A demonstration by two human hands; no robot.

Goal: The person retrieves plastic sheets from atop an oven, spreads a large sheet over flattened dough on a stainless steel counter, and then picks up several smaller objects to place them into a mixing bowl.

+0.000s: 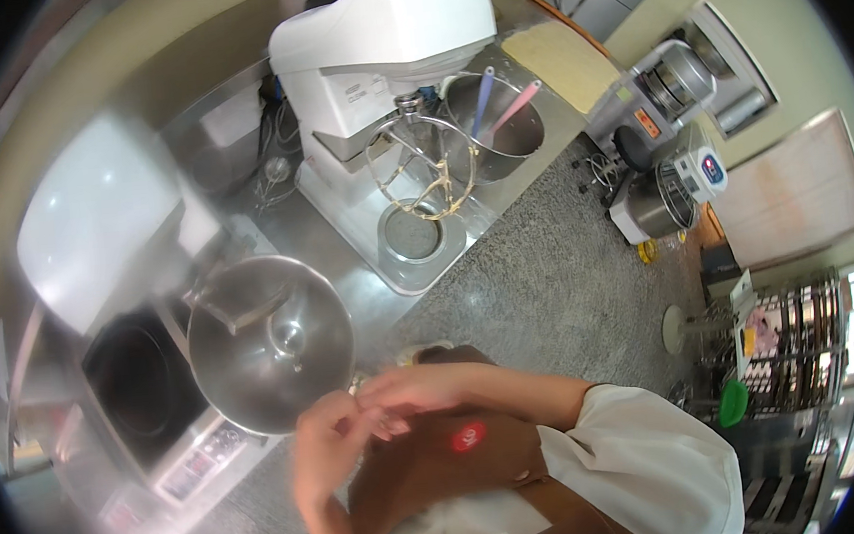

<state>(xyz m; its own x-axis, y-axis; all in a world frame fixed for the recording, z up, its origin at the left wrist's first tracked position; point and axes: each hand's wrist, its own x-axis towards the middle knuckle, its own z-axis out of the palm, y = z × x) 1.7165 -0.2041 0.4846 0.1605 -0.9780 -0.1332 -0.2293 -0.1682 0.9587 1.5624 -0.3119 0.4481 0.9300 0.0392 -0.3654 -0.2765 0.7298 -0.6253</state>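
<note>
My left hand (329, 434) and my right hand (414, 390) meet in front of the brown apron (421, 478), with their fingers bent and overlapping. Small pale bits show at the fingertips, but whether anything is held between them is hidden. Just beyond my left hand, a steel mixing bowl (255, 378) with small specks inside sits at the counter's edge beneath a second mixer's head (104, 225). Farther off, a white stand mixer (386, 37) carries a flat wire-frame beater (454, 203) smeared with pale dough or batter; no bowl is under it.
Left of the bowl is a black-topped induction cooker (135, 380). Behind the beater, a steel bowl (464, 162) holds a blue spatula (485, 97) and a pink spatula (523, 101). A pale sheet (561, 60) lies on the far counter. Across the speckled floor (548, 280) stand more mixers (651, 200) and racks.
</note>
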